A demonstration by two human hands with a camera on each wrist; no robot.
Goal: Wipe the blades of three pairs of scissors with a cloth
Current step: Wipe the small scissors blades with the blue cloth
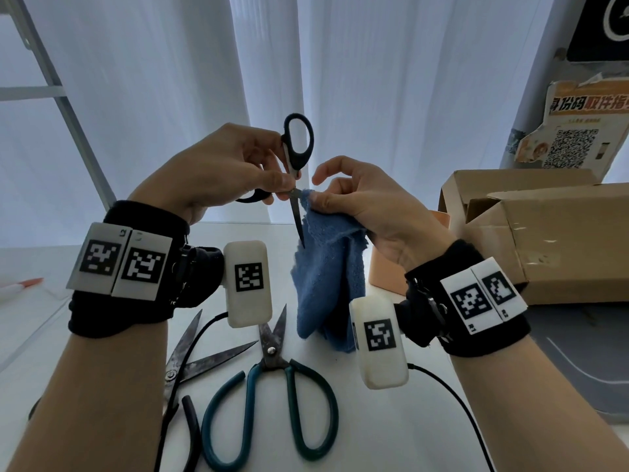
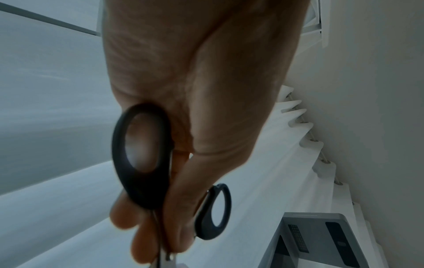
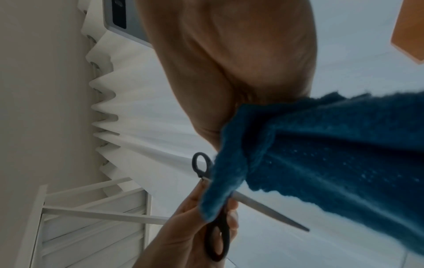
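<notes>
My left hand (image 1: 238, 172) holds a pair of black-handled scissors (image 1: 296, 155) in the air, gripping them near the pivot, blades spread and one blade pointing down. Both black loops (image 2: 140, 156) show beside my fingers in the left wrist view. My right hand (image 1: 354, 195) pinches a blue cloth (image 1: 326, 267) against the other blade near the pivot; the rest of the cloth hangs down. In the right wrist view the cloth (image 3: 321, 145) covers the blade base and the bare blade tip (image 3: 275, 215) sticks out. Two other scissors lie on the table: green-handled scissors (image 1: 272, 396) and dark rusty scissors (image 1: 190, 362).
An open cardboard box (image 1: 544, 233) stands at the right, with a peach container (image 1: 388, 267) beside it behind the cloth. A white curtain (image 1: 272, 63) hangs behind the table. An orange-tipped pen (image 1: 20, 284) lies at the far left. Black cables (image 1: 452, 393) run from my wrist cameras.
</notes>
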